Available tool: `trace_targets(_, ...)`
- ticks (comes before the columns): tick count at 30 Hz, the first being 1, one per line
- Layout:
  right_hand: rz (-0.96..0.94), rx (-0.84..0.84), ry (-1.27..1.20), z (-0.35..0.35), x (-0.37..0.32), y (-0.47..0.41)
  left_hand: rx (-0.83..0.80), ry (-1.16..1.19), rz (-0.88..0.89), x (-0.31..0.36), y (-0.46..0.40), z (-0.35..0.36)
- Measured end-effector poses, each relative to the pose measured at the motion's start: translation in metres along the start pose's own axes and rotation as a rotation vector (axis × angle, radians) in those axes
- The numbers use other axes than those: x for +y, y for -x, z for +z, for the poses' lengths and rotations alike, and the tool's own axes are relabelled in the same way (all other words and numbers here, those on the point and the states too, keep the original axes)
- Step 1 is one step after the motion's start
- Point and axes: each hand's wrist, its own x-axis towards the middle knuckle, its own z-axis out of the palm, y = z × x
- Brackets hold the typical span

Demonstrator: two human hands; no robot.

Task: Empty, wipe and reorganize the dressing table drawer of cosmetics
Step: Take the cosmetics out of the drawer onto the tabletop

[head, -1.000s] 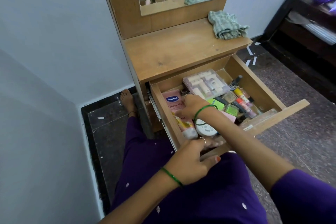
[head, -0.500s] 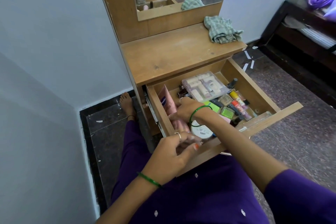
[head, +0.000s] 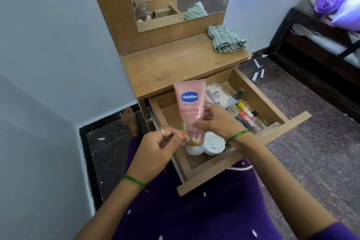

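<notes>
1. My left hand (head: pixel 155 147): the grip is curled, thumb pinching the low end of the pink tube (head: pixel 191 111).
2. My right hand (head: pixel 218 121) clasps the tube mid-body, upright above the open drawer (head: pixel 229 160); I should lift clear of the white jar (head: pixel 214 143).
3. Set it on the counter (head: pixel 175 64), short of the cloth (head: pixel 226 40).

From here I can't read the pink tube (head: pixel 191 111) below its "Vaseline" badge: motion blurs the smaller print, and my right hand (head: pixel 220 121) covers its middle. The tube hides the left part of the clear box (head: pixel 218 93) behind it in the drawer (head: pixel 259 95), and the small bottles right of the tube are too tiny to identify. Far right of the drawer, the bed (head: pixel 319 45) is cut by the frame edge.
</notes>
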Motion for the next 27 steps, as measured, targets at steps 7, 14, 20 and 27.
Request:
trace_targets(7, -0.227, 0.521, -0.370, -0.042, 0.006, 0.020, 0.170, -0.218, -0.107, -0.004, -0.080, 0.017)
trace_targets(14, -0.375, 0.920, -0.369, -0.055, 0.015, 0.012, 0.028, -0.453, -0.503, -0.014, -0.147, 0.059)
trace_targets(20, -0.440, 0.898, -0.301, -0.055, 0.020, 0.007, 0.089, -0.126, -0.653, -0.032, -0.165, 0.073)
trace_targets(27, -0.399, 0.879, -0.286, -0.057, 0.027, 0.002, 0.162, 0.097, -0.666, -0.035, -0.164, 0.080)
